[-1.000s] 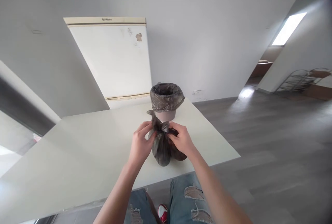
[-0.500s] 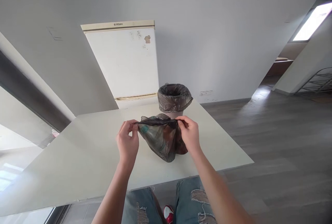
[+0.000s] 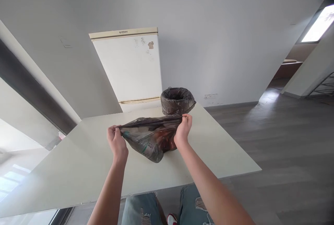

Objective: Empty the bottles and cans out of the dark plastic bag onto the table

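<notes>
A thin black garbage bag (image 3: 151, 138) is stretched by its top edge between my two hands, over the white table. My left hand (image 3: 117, 143) is closed on the left end of the rim, and my right hand (image 3: 184, 129) pinches the right end. Through the see-through plastic I make out reddish-brown and greenish contents, too veiled to name. Its filled lower part hangs low, at or just above the tabletop; I cannot tell which. Just behind it stands a trash can (image 3: 177, 105) whose top is covered by a black liner folded over the rim.
The white table (image 3: 86, 162) ends at a pointed right corner, with grey wood floor (image 3: 247, 141) beyond. A white refrigerator (image 3: 130, 68) stands against the grey wall behind the table. A wall socket (image 3: 211, 96) sits low at right.
My hands have spread farther apart, the left one moving left, so the bag's top edge is pulled wider and tauter. The bag's bottom has swung a little left.
</notes>
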